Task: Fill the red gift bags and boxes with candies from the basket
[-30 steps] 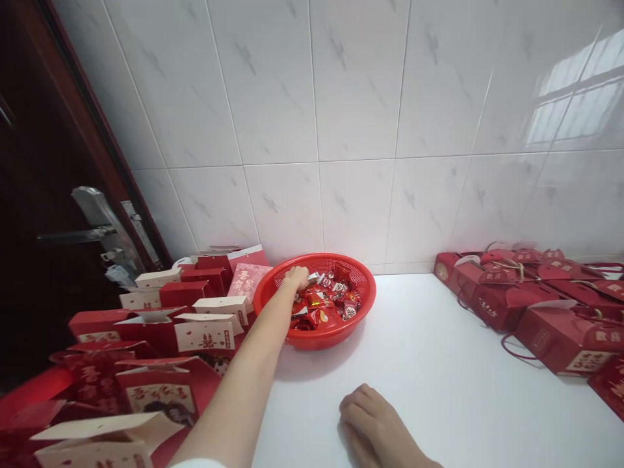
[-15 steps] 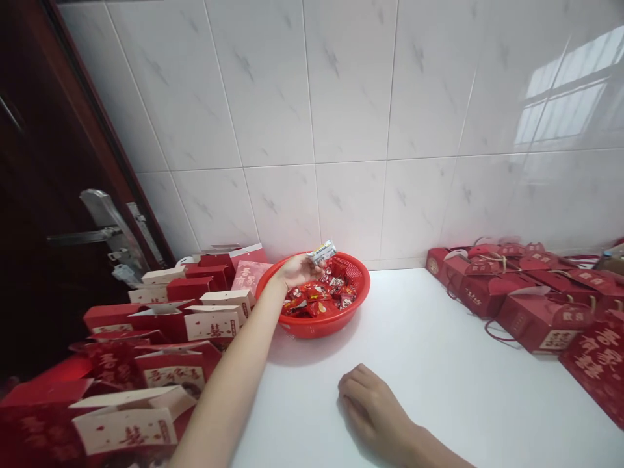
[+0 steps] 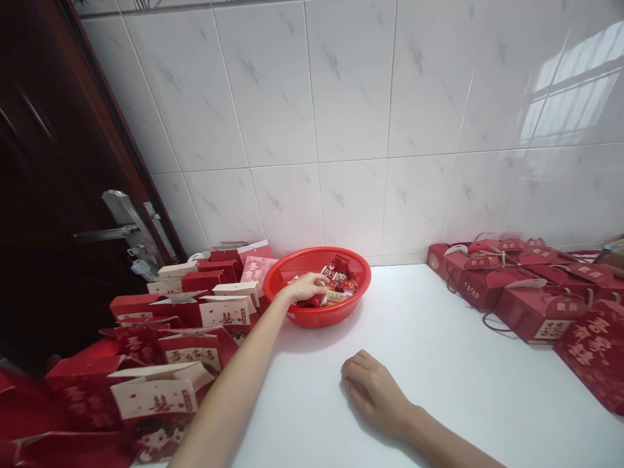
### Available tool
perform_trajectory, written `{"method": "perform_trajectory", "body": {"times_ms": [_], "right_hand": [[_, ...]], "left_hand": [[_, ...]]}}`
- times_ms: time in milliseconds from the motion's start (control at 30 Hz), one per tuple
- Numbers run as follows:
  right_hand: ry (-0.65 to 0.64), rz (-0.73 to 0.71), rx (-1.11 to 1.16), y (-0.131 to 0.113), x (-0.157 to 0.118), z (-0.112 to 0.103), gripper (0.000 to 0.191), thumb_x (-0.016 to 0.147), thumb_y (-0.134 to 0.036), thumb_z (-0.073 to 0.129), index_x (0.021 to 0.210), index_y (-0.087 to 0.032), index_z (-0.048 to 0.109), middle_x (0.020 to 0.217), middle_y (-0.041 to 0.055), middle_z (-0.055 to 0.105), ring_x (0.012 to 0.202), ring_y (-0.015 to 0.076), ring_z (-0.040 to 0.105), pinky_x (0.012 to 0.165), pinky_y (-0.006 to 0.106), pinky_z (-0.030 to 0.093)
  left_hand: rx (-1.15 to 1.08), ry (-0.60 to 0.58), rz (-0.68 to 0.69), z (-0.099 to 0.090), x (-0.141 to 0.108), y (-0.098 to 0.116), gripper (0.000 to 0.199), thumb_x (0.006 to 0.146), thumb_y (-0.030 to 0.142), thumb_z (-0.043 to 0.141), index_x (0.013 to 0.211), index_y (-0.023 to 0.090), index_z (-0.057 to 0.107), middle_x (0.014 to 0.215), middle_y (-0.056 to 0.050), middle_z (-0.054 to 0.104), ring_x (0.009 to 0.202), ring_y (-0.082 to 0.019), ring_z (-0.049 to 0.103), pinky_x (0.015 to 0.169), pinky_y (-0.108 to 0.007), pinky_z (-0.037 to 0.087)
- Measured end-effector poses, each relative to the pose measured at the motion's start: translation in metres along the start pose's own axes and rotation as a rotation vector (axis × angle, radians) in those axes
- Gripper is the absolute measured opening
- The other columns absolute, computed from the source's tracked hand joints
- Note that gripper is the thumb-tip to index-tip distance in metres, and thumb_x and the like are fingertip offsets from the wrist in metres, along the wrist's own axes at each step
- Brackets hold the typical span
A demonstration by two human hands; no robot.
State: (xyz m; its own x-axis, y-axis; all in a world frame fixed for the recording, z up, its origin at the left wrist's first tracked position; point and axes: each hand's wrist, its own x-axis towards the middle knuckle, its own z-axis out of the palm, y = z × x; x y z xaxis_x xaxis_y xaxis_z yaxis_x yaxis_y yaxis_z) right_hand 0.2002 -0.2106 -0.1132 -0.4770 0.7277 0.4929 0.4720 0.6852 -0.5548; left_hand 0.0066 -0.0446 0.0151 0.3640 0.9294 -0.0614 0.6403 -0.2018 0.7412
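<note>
My left hand (image 3: 307, 286) reaches into a red plastic colander (image 3: 319, 318) of wrapped sweets (image 3: 341, 276). Its fingers point down among the sweets, with a gap between thumb and forefinger. A yellow-wrapped bar (image 3: 336, 297) lies by the fingertips, near the colander's front rim; whether the thumb touches it is hard to make out. Most other wrappers are red. Resting on the white table (image 3: 312, 403), my right hand (image 3: 373, 393) is loosely curled with nothing visible in it.
Rows of open red and cream gift boxes (image 3: 227, 312) stand along the left, beside my left forearm. Closed red boxes with cord handles (image 3: 541, 312) are grouped at the right. Behind the table rises a tiled wall (image 3: 351, 201); a dark door (image 3: 43, 214) is at far left.
My left hand has lowered into the colander and let go of the small packet it held above the sweets. The view has shifted slightly; my right hand stays curled on the table.
</note>
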Motion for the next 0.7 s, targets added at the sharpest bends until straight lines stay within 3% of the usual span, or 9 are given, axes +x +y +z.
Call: {"method": "perform_trajectory", "body": {"times_ms": [167, 267, 400, 467, 567, 700], "right_hand": [[0.007, 0.01, 0.002, 0.0, 0.0, 0.001, 0.016, 0.085, -0.006, 0.045, 0.082, -0.021, 0.048, 0.083, 0.003, 0.061, 0.079, 0.0197, 0.051, 0.069, 0.032, 0.042], [0.006, 0.021, 0.005, 0.0, 0.0, 0.002, 0.016, 0.087, -0.006, 0.044, 0.082, -0.021, 0.048, 0.082, 0.0026, 0.061, 0.079, 0.0196, 0.051, 0.069, 0.032, 0.042], [-0.022, -0.002, 0.006, 0.001, -0.001, 0.001, 0.015, 0.091, -0.01, 0.043, 0.085, -0.022, 0.05, 0.084, 0.0035, 0.061, 0.082, 0.0206, 0.053, 0.07, 0.034, 0.044], [-0.03, -0.017, 0.013, 0.002, -0.003, -0.001, 0.015, 0.094, -0.012, 0.041, 0.088, -0.022, 0.051, 0.086, 0.0044, 0.062, 0.084, 0.0213, 0.055, 0.072, 0.035, 0.045], [-0.033, -0.04, 0.028, 0.003, -0.006, -0.004, 0.017, 0.096, -0.015, 0.039, 0.094, -0.022, 0.054, 0.091, 0.0054, 0.063, 0.087, 0.0218, 0.057, 0.074, 0.036, 0.048], [-0.029, -0.084, 0.019, 0.009, -0.008, -0.006, 0.014, 0.098, -0.019, 0.043, 0.1, -0.024, 0.055, 0.096, 0.0055, 0.064, 0.088, 0.0219, 0.059, 0.073, 0.036, 0.051]], "left_hand": [[0.155, 0.244, 0.112, 0.012, -0.036, 0.005, 0.04, 0.084, 0.024, 0.053, 0.12, 0.015, 0.067, 0.126, -0.012, 0.065, 0.117, -0.028, 0.06, 0.103, -0.038, 0.044], [0.188, 0.272, 0.236, 0.018, -0.078, 0.015, 0.038, 0.089, 0.027, 0.048, 0.121, 0.017, 0.067, 0.131, -0.011, 0.063, 0.122, -0.026, 0.058, 0.108, -0.04, 0.042], [0.308, 0.169, 0.198, 0.026, -0.143, 0.03, 0.041, 0.094, 0.035, 0.048, 0.13, 0.023, 0.062, 0.149, -0.011, 0.048, 0.139, -0.03, 0.043, 0.114, -0.048, 0.036], [0.375, 0.015, 0.198, 0.031, -0.172, 0.039, 0.043, 0.092, 0.033, 0.053, 0.134, 0.027, 0.06, 0.155, -0.01, 0.041, 0.143, -0.031, 0.038, 0.115, -0.051, 0.035], [0.378, -0.154, 0.246, 0.037, -0.21, 0.051, 0.046, 0.089, 0.029, 0.061, 0.135, 0.03, 0.059, 0.156, -0.008, 0.041, 0.141, -0.03, 0.041, 0.114, -0.045, 0.039], [0.39, -0.119, 0.248, 0.03, -0.251, 0.057, 0.043, 0.092, 0.03, 0.059, 0.135, 0.03, 0.059, 0.155, -0.006, 0.044, 0.139, -0.027, 0.045, 0.113, -0.039, 0.04]]}}
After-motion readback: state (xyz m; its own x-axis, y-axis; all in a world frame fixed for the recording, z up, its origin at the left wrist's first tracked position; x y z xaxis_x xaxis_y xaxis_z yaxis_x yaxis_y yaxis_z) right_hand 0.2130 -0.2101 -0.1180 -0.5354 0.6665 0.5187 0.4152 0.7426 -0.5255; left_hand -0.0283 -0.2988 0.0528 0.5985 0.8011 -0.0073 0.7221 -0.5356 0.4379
